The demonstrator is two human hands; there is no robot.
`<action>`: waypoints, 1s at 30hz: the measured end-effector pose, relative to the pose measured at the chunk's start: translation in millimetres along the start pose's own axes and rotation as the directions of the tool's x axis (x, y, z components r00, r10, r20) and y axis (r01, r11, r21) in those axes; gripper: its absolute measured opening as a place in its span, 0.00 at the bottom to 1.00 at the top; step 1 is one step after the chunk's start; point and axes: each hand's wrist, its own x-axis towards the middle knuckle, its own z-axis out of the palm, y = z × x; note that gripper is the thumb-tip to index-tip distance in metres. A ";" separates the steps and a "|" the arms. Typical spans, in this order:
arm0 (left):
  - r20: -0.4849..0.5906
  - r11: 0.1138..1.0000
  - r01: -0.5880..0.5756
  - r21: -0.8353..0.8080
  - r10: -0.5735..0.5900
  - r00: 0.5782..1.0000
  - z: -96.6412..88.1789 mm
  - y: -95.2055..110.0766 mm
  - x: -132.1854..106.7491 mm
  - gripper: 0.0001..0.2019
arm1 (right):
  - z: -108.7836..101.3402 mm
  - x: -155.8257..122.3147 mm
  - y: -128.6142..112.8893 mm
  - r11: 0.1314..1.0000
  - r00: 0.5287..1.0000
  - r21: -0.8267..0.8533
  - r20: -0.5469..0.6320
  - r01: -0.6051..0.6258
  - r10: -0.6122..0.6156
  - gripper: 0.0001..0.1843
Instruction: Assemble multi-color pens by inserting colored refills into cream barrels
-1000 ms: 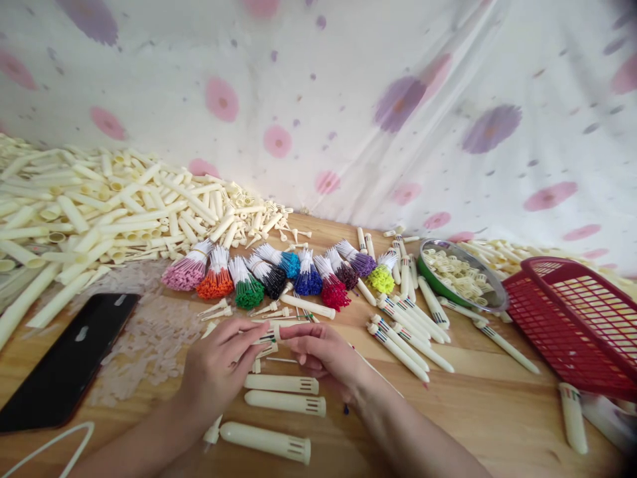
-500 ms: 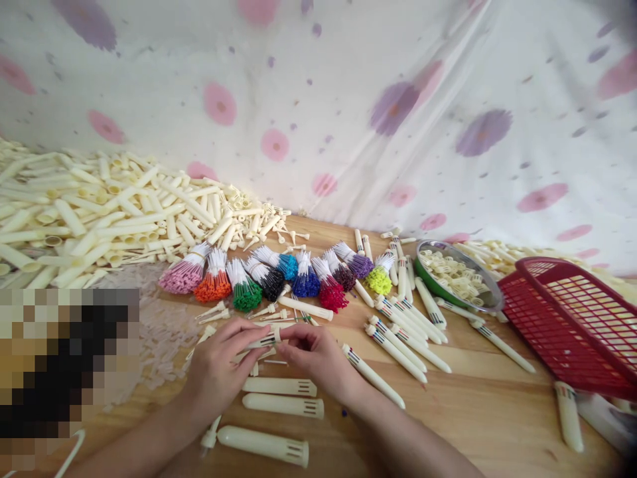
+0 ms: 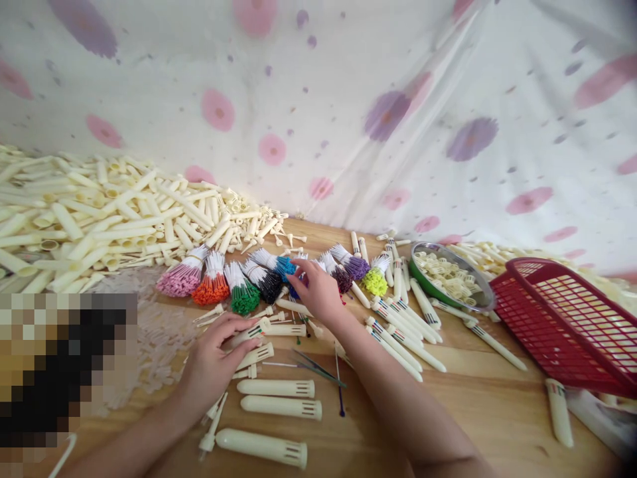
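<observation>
My left hand [image 3: 212, 355] grips a cream multicolour pen barrel [image 3: 243, 335] between thumb and fingers; coloured marks show near its slotted end. Over the dark blue refill bundle [image 3: 301, 256], my right hand [image 3: 321, 290] has thumb and forefinger slightly apart, hiding most of that bundle. Close beside it are the light blue bundle [image 3: 285, 265] and the black bundle [image 3: 271, 285]. Below my left hand, slotted barrels lie on the table, among them one barrel [image 3: 276, 388] and a nearer one [image 3: 263, 448]. Tweezers [image 3: 321, 369] rest to the right of these.
A large heap of cream barrels [image 3: 99, 206] covers the left back. Pens with coloured sliders [image 3: 403, 318] lie on the right. Behind them stand a green-sided metal bowl [image 3: 421, 282] of small cream parts and a red plastic basket [image 3: 537, 325]. A flowered sheet [image 3: 318, 99] hangs behind.
My right hand has left the barrel and moved up and away to the dark blue bundle. My left hand still holds the barrel, now slightly further left. The tweezers have come into view.
</observation>
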 end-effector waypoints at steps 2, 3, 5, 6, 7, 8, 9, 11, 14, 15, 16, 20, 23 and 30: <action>-0.013 1.000 0.002 0.004 -0.002 1.000 -0.9 -1.2 -0.3 0.10 | 4.4 19.2 -0.5 0.969 0.996 -0.237 0.066 0.075 -0.061 0.18; -0.017 1.000 0.000 0.007 0.000 1.000 -1.4 -1.5 -0.2 0.10 | 7.3 26.0 -1.0 0.951 0.992 -0.291 0.096 0.102 -0.077 0.16; -0.021 1.000 -0.007 0.007 0.007 1.000 -2.4 -1.5 0.3 0.11 | 13.2 34.2 -1.0 0.937 0.988 -0.327 0.127 0.126 -0.089 0.13; -0.020 1.000 -0.010 0.005 0.010 1.000 -2.8 -1.2 0.7 0.11 | 15.8 35.8 -0.3 0.928 0.986 -0.347 0.137 0.134 -0.091 0.13; -0.019 1.000 -0.014 0.006 0.015 1.000 -3.1 -0.9 1.1 0.11 | 17.8 36.1 0.8 0.920 0.985 -0.367 0.144 0.140 -0.092 0.14; -0.018 1.000 -0.018 0.008 0.018 1.000 -3.5 -0.5 1.6 0.10 | 19.3 35.3 2.0 0.911 0.985 -0.386 0.150 0.143 -0.091 0.15; -0.018 1.000 -0.020 0.013 0.020 1.000 -3.9 -0.1 2.0 0.10 | 20.2 33.9 3.1 0.904 0.984 -0.402 0.155 0.147 -0.091 0.15; -0.015 0.999 -0.021 0.024 0.022 1.000 -4.8 0.6 2.5 0.10 | 20.4 30.0 4.6 0.890 0.982 -0.428 0.167 0.155 -0.090 0.16; -0.027 0.999 -0.031 0.033 0.032 0.999 -6.1 0.8 2.8 0.09 | 17.6 26.0 4.2 0.872 0.978 -0.459 0.188 0.172 -0.094 0.14; -0.032 0.999 -0.038 0.034 0.039 0.999 -6.3 0.5 2.8 0.09 | 16.0 25.7 3.7 0.865 0.976 -0.468 0.195 0.180 -0.098 0.13; -0.036 0.998 -0.043 0.035 0.045 0.998 -6.5 0.1 2.7 0.09 | 14.2 26.2 3.2 0.859 0.974 -0.476 0.202 0.190 -0.104 0.12; -0.023 0.998 -0.050 0.036 0.050 0.998 -6.1 -2.8 2.5 0.10 | 6.2 32.9 2.0 0.832 0.956 -0.491 0.254 0.257 -0.145 0.11; -0.019 0.998 -0.053 0.042 0.054 0.998 -5.3 -4.2 2.7 0.09 | 2.4 39.9 -0.1 0.825 0.938 -0.480 0.307 0.299 -0.161 0.12; -0.003 0.998 -0.048 0.047 0.049 0.999 -5.3 -1.6 3.6 0.10 | -3.1 61.8 -9.9 0.853 0.906 -0.413 0.396 0.320 -0.148 0.11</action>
